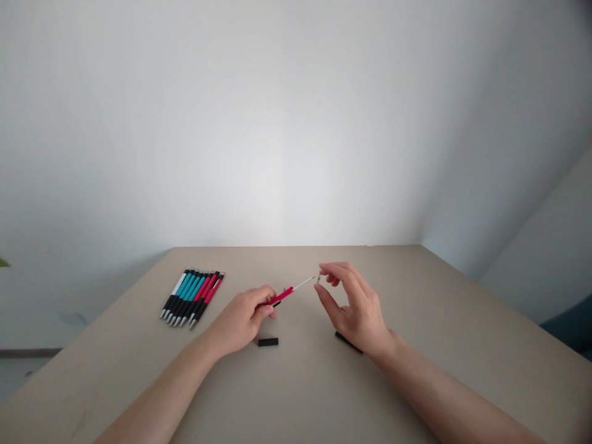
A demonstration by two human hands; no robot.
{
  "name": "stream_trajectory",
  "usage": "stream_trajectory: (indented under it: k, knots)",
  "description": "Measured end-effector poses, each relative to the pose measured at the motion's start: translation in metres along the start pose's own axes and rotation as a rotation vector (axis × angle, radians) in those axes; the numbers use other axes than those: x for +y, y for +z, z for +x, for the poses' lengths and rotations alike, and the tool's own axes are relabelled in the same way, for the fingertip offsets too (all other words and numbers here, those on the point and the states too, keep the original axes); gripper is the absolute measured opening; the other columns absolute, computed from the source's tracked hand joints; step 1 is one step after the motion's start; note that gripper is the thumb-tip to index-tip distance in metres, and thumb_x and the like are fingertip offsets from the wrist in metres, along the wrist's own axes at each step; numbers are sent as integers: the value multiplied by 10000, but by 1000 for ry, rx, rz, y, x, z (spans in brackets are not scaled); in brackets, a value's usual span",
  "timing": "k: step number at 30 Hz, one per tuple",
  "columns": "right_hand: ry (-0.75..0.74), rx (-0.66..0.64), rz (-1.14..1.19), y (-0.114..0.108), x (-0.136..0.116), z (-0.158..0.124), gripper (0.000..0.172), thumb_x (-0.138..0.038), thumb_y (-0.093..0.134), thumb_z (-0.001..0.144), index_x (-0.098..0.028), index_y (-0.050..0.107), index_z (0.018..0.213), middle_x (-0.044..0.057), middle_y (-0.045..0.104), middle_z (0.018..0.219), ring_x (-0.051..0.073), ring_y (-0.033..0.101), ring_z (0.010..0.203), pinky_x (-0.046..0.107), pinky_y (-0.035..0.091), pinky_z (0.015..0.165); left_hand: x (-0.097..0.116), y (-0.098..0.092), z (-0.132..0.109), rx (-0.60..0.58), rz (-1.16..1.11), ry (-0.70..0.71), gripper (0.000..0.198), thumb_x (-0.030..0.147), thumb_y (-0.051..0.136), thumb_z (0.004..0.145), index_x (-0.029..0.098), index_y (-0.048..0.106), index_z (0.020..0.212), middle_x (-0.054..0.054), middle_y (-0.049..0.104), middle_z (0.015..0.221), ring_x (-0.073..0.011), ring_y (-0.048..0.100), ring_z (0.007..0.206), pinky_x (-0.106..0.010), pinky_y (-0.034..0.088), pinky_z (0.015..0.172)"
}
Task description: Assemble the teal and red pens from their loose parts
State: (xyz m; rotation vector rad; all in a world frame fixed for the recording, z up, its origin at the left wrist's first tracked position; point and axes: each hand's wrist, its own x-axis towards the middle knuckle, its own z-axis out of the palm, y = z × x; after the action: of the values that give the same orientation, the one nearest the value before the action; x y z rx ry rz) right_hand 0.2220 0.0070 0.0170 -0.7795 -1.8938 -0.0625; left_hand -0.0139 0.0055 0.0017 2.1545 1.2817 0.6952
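My left hand [250,314] is closed around a red pen barrel [281,296]. A thin white refill [303,283] sticks out of the barrel's end and points up toward my right hand. My right hand [354,302] pinches a tiny pale piece, apparently a pen spring [319,279], between thumb and index finger, close to the refill's tip. A short black tube, like a pen grip [268,341], lies on the table just below my left hand. Partly hidden under my right hand is a longer thin black piece [348,342].
A row of pens [192,297] with white, teal and red barrels and black grips lies side by side at the left of the beige table [296,394]. Behind the table's back edge rises a white wall [287,123].
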Motion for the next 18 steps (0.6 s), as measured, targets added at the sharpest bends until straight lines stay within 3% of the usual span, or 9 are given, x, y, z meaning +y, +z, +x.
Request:
stream_trajectory:
  k: [8,18]
  knots:
    - [-29,22,17,0,-1,1,332,-119,561,872,-226,491,1178,68,578,967,160,581,806,306,533,722,1,-1,0,3,11,4,127,185,435,877,205,548,822,-9,679,815,-176,593,786,-252,385,705]
    - [59,39,59,2,1,0,217,-106,491,883,-205,559,1063,60,551,913,149,572,753,309,520,697,2,-1,0,6,-2,-9,121,184,433,878,208,531,811,1,686,813,-169,591,750,-249,381,699]
